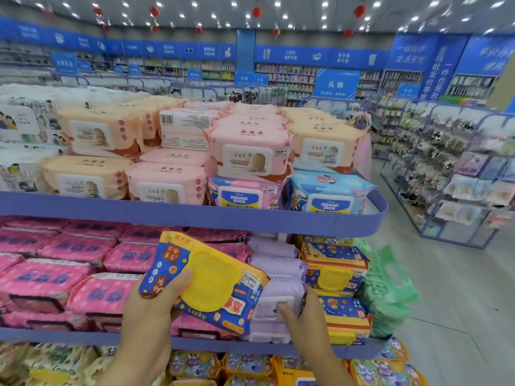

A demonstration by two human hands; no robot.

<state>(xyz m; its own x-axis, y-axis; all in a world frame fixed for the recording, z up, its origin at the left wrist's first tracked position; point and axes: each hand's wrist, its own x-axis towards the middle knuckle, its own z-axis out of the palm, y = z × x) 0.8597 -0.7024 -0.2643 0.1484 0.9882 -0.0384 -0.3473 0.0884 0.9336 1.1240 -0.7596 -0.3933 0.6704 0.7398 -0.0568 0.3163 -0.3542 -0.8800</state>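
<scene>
Wipes pack (pixel 211 280), blue with a yellow flip lid, held in left hand (pixel 156 310): thumb on the lid edge, fingers hidden behind. Pack is tilted, off the shelf, in front of pink packs (pixel 83 263). Readable on it: "MONEY", "Lucky", price sticker (pixel 249 280) "3.00". Right hand (pixel 303 321), just right of it, pinches purple pack (pixel 281 296) in the shelf stack, thumb on its white lid. Above both grips: shelf rail (pixel 195 215), behind it Donald Duck packs (pixel 242 195), label "DONALD DUCK". Right of the right hand: matching blue-yellow packs (pixel 337 274) stacked, then green bags (pixel 390 288) at the shelf end, then open aisle floor (pixel 451 296).
</scene>
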